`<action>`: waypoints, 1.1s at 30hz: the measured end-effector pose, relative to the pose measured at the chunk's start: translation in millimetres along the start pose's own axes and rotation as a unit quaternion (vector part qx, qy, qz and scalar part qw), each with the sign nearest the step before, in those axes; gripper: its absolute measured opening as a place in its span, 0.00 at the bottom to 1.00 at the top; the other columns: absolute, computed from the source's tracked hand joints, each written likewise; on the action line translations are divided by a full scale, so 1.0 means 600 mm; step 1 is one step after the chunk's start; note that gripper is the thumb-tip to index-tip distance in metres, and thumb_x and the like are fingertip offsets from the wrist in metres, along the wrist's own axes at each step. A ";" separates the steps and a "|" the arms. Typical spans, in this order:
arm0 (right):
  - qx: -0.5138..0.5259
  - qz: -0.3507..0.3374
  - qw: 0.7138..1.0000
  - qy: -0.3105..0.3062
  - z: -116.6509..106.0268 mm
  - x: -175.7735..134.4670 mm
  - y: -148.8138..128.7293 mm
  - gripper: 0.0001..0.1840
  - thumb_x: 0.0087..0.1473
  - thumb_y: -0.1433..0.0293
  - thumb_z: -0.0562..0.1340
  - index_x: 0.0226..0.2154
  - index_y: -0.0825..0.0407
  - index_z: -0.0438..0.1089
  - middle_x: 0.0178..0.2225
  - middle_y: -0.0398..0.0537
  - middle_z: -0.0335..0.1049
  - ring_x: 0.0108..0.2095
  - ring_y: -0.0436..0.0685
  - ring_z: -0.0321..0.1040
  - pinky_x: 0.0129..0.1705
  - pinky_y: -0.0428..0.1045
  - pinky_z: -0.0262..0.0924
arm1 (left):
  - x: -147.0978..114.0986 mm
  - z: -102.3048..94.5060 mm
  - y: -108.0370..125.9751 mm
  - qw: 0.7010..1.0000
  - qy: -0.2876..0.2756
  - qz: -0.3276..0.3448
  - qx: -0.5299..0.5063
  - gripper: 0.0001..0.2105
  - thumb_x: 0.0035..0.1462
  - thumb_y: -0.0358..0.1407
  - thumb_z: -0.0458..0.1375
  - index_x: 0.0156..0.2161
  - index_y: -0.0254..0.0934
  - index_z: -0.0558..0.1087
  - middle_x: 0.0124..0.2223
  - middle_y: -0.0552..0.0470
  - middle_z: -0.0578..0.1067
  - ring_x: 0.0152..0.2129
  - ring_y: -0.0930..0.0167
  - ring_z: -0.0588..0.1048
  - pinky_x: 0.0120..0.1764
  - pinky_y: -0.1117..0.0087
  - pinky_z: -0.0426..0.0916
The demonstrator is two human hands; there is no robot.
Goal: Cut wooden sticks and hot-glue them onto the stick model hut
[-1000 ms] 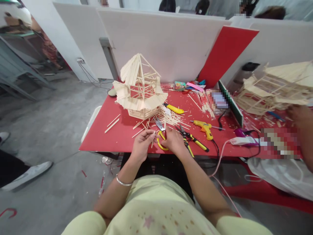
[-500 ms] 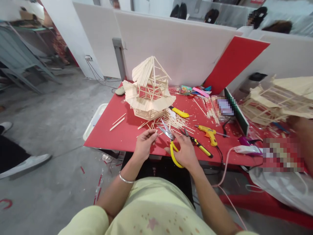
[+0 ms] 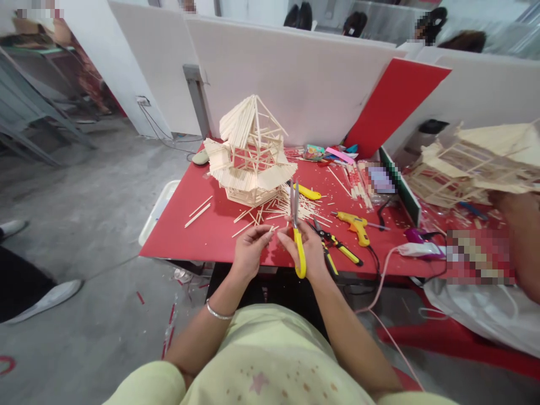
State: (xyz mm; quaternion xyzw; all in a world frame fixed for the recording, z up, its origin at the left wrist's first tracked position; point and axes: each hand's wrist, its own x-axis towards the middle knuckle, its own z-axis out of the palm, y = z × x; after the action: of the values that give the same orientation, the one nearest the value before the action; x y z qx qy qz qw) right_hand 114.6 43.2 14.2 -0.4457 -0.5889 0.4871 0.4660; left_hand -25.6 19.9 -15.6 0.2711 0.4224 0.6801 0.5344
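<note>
My left hand (image 3: 248, 250) is closed in a pinch on a short piece of thin wooden stick (image 3: 273, 229) above the front of the table. My right hand (image 3: 313, 256) grips a pair of scissors (image 3: 300, 250) with yellow handles; their blades point away from me, a little apart. The two hands are close together, thumbs facing each other. Just beyond them stands a tiered pavilion model (image 3: 253, 179) made of wooden sticks, its pointed roof partly covered. A heap of loose sticks (image 3: 306, 209) lies between the model and my right hand.
On the red table (image 3: 169, 236), a yellow glue gun (image 3: 356, 225), black-and-yellow pliers (image 3: 343, 251) and a yellow-handled cutter (image 3: 309, 192) lie to the right. A green divider (image 3: 399, 185) separates a second stick model (image 3: 459, 169), beside another person's arm (image 3: 517, 242). A white panel rises behind.
The scissors have swung from pointing up-left beside my left hand to pointing straight away, their blades closer together. My right hand has turned and moved nearer the left. The view has shifted slightly.
</note>
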 end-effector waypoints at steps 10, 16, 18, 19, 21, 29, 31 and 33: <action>0.019 -0.010 0.999 0.025 0.014 0.003 -0.012 0.28 0.46 0.61 0.72 0.49 0.51 0.70 0.34 0.47 0.77 0.32 0.56 0.76 0.39 0.53 0.74 | -0.007 0.003 0.003 0.996 -0.027 0.055 0.061 0.09 0.49 0.37 0.69 0.35 0.35 0.80 0.32 0.49 0.79 0.29 0.72 0.75 0.35 0.71 0.69; 0.017 -0.015 0.999 0.025 0.010 0.007 0.000 0.29 0.45 0.64 0.71 0.50 0.50 0.69 0.36 0.47 0.77 0.36 0.56 0.76 0.40 0.51 0.73 | -0.008 0.005 -0.003 0.998 -0.007 0.051 0.043 0.09 0.46 0.36 0.71 0.33 0.35 0.80 0.30 0.51 0.79 0.27 0.74 0.74 0.34 0.73 0.68; 0.003 -0.018 1.000 0.017 0.008 0.007 0.005 0.30 0.45 0.63 0.71 0.51 0.50 0.69 0.36 0.47 0.77 0.36 0.56 0.75 0.41 0.51 0.73 | -0.009 0.006 -0.003 1.000 0.007 0.029 0.004 0.11 0.44 0.36 0.72 0.34 0.35 0.80 0.30 0.52 0.78 0.26 0.76 0.72 0.32 0.75 0.68; -0.006 -0.018 1.000 0.011 0.008 0.006 0.008 0.30 0.45 0.63 0.71 0.52 0.50 0.69 0.36 0.47 0.76 0.36 0.56 0.75 0.41 0.52 0.73 | -0.008 0.006 -0.003 1.000 0.013 0.013 -0.018 0.11 0.43 0.35 0.72 0.34 0.35 0.79 0.29 0.52 0.78 0.25 0.77 0.72 0.31 0.76 0.68; -0.021 -0.016 1.000 -0.002 0.006 0.002 0.013 0.31 0.45 0.62 0.71 0.53 0.50 0.69 0.37 0.47 0.76 0.35 0.55 0.75 0.41 0.52 0.72 | -0.006 0.004 -0.003 0.997 0.021 -0.030 -0.061 0.13 0.42 0.35 0.73 0.35 0.35 0.79 0.29 0.53 0.77 0.24 0.78 0.72 0.30 0.76 0.68; -0.115 -0.003 0.993 -0.039 -0.015 -0.028 0.012 0.28 0.51 0.59 0.68 0.53 0.50 0.67 0.36 0.46 0.74 0.32 0.54 0.72 0.38 0.51 0.70 | 0.006 -0.014 0.015 0.990 0.039 -0.064 -0.120 0.16 0.42 0.36 0.73 0.37 0.34 0.77 0.30 0.53 0.76 0.23 0.80 0.72 0.27 0.80 0.66; -0.221 -0.034 0.974 -0.047 -0.023 -0.032 0.004 0.29 0.51 0.58 0.68 0.54 0.50 0.67 0.37 0.47 0.74 0.34 0.56 0.71 0.40 0.52 0.68 | 0.002 -0.014 0.023 0.994 0.015 -0.045 -0.100 0.15 0.45 0.37 0.72 0.38 0.34 0.78 0.30 0.53 0.76 0.22 0.80 0.70 0.25 0.80 0.63; -0.307 -0.073 0.946 -0.070 -0.031 -0.034 -0.005 0.30 0.50 0.57 0.68 0.53 0.51 0.67 0.39 0.49 0.73 0.37 0.58 0.70 0.43 0.54 0.67 | -0.001 -0.013 0.029 0.997 0.000 -0.026 -0.078 0.14 0.46 0.38 0.71 0.38 0.35 0.78 0.29 0.52 0.76 0.21 0.80 0.70 0.25 0.79 0.62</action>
State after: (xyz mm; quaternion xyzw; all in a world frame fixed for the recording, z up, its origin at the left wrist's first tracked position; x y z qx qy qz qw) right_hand 136.0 25.7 16.3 -0.4877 -0.7719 0.2773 0.2992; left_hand -40.4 15.7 -4.6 0.2175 0.3745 0.6972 0.5713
